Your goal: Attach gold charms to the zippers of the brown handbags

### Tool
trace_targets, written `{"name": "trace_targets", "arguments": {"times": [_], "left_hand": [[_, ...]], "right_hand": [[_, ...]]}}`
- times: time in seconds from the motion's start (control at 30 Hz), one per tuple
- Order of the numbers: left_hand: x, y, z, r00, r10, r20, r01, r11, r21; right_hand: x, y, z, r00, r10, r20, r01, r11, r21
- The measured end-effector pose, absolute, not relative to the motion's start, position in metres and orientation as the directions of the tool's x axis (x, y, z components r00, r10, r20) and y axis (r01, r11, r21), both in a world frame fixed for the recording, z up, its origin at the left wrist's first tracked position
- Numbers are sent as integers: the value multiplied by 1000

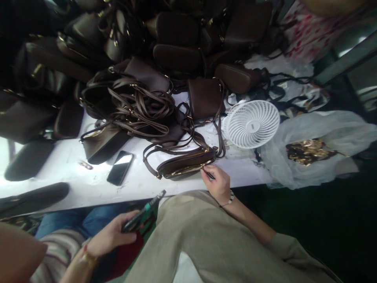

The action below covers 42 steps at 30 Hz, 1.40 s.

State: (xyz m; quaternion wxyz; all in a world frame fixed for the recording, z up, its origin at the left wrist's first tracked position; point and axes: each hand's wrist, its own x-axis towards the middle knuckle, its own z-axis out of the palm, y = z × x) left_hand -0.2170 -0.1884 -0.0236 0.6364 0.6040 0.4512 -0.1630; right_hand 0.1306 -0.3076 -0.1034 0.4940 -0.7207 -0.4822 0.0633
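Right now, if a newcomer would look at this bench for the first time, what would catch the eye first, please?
Probably the white fan, bright at the right side of the white table, against the heap of dark bags behind. Next, left of it, the tangle of brown straps; then, at the front edge, the right hand at the gold zip of a brown bag.

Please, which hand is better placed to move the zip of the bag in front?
Probably the right hand: it is at the zip of the bag. The left hand sits lower, apart from the bag, and holds a tool.
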Motion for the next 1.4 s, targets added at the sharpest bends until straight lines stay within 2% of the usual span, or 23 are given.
{"name": "trace_targets", "arguments": {"times": [0.1, 0.17, 0.27, 0.33, 0.4, 0.5, 0.6, 0.67, 0.77, 0.93, 1.07, 1.17, 1.23, 1.4], "left_hand": [[-178, -197, 3, 748, 79, -659, 614, 293, 733], [-139, -194, 14, 816, -70, -573, 559, 344, 754], [-87, -181, 26, 818, -268, -509, 574, 443, 689], [-66, -175, 34, 793, -349, -500, 609, 453, 651], [-55, -172, 41, 775, -304, -554, 632, 353, 690], [-51, -169, 45, 746, -11, -665, 665, -38, 746], [-53, -162, 43, 728, 269, -631, 673, -458, 581], [-56, -157, 41, 716, 332, -614, 668, -580, 466], [-57, -150, 42, 690, 300, -659, 668, -615, 419], [-42, -143, 49, 677, 247, -693, 686, -553, 473], [-34, -135, 40, 549, 15, -836, 807, -269, 526], [-35, -134, 30, 513, -75, -855, 854, -57, 517], [-34, -137, 27, 513, -76, -855, 852, -80, 518], [-16, -155, 37, 598, 30, -801, 736, -416, 534]], "right_hand": [[131, -309, -103, 523, 771, 363, 616, -47, -787], [132, -309, -103, 525, 773, 357, 604, -42, -796], [132, -309, -101, 520, 778, 352, 587, -26, -809], [132, -310, -100, 511, 786, 347, 577, -15, -816], [132, -310, -101, 507, 787, 352, 585, -14, -811], [132, -312, -103, 501, 776, 384, 621, -13, -784], [133, -313, -105, 484, 792, 371, 615, -7, -788], [134, -313, -104, 474, 804, 359, 609, -4, -793], [135, -312, -102, 450, 804, 389, 622, 31, -783], [135, -312, -98, 431, 818, 381, 651, 10, -759], [139, -311, -97, 431, 793, 430, 698, 9, -716], [144, -310, -95, 410, 789, 457, 729, 18, -685], [146, -310, -93, 390, 800, 455, 750, 11, -661], [148, -311, -87, 295, 851, 434, 818, 10, -575]]}}
